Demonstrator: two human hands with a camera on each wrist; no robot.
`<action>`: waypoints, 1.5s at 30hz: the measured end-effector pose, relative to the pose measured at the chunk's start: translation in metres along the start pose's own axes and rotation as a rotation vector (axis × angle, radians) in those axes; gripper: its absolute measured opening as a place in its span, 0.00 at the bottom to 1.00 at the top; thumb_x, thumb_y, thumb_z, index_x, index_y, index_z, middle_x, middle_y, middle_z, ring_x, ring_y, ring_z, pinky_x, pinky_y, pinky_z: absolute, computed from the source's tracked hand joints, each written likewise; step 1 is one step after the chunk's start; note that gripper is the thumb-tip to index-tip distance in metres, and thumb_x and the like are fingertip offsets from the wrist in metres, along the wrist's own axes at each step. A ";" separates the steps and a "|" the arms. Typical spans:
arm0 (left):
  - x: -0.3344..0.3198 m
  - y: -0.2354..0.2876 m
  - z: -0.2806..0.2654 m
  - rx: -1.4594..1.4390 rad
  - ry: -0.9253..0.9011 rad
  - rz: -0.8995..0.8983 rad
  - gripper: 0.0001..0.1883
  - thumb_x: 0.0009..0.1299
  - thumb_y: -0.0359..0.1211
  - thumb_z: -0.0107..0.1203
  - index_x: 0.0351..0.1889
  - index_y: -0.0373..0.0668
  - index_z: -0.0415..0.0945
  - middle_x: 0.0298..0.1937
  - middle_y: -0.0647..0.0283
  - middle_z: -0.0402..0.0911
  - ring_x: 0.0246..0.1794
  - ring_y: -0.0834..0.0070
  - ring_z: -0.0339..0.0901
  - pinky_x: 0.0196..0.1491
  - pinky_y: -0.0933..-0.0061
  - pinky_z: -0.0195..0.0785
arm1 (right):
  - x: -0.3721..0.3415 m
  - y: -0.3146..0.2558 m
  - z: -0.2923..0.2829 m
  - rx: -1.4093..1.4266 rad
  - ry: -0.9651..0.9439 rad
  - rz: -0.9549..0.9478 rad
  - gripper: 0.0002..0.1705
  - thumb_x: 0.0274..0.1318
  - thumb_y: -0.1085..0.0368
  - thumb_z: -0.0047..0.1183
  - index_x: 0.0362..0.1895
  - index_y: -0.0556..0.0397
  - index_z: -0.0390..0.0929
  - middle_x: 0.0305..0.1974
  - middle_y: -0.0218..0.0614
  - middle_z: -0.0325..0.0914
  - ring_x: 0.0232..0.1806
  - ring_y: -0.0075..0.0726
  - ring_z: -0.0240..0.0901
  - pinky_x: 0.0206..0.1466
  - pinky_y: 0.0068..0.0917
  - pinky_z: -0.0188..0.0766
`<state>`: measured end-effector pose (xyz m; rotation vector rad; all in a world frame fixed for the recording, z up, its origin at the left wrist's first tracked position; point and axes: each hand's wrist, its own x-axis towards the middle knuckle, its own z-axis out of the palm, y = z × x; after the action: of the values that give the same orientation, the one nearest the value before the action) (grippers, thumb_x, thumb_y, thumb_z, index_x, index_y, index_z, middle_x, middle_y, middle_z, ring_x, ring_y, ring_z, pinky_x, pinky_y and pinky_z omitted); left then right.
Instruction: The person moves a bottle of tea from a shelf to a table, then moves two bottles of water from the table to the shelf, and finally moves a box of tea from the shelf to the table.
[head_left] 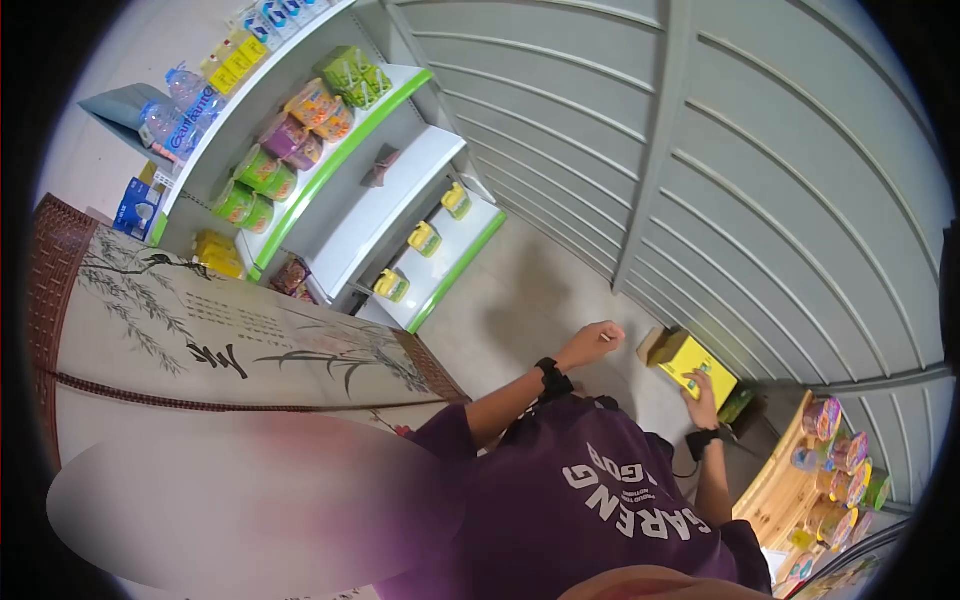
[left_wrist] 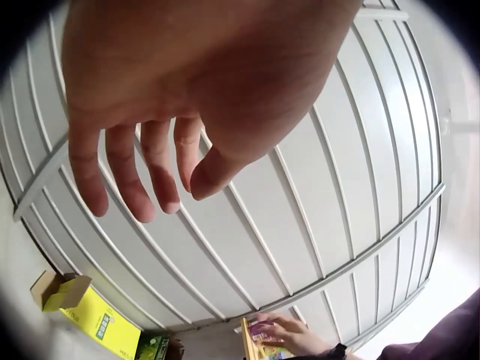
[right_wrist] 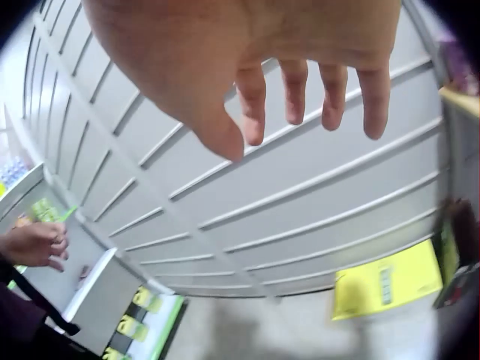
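Three jugs (head_left: 424, 240) already sit shelved, the open yellow box (head_left: 684, 358) seemingly still to tackle, left hand (head_left: 592, 344) and right hand (head_left: 702, 400) loose, empty.

The left hand (head_left: 595, 345) is hanging over the pale floor (head_left: 470, 335), fingers loosely curling, and the right hand (head_left: 702, 398) is hovering over the yellow box (head_left: 692, 358), whose brown flap (head_left: 652, 345) is standing open! Three yellow jugs (head_left: 425, 240) are lining the bottom shelf (head_left: 440, 270), tubs (head_left: 264, 172) are sitting higher, and more tubs (head_left: 850, 453) are crowding the wooden stand (head_left: 768, 495).
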<state>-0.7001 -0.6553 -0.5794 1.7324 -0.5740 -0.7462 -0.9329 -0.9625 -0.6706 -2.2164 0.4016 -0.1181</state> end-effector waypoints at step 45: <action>0.050 -0.019 -0.458 -0.466 0.878 -0.172 0.31 0.82 0.36 0.54 0.81 0.49 0.58 0.75 0.57 0.71 0.65 0.70 0.77 0.60 0.66 0.74 | 0.543 -0.459 0.404 0.326 -1.060 -0.574 0.35 0.67 0.56 0.63 0.73 0.49 0.67 0.70 0.44 0.70 0.68 0.46 0.71 0.69 0.40 0.70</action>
<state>-0.3312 -0.3854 -0.5198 1.4806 0.3324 -0.1497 -0.2184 -0.5717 -0.5970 -1.7074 -0.7763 0.6212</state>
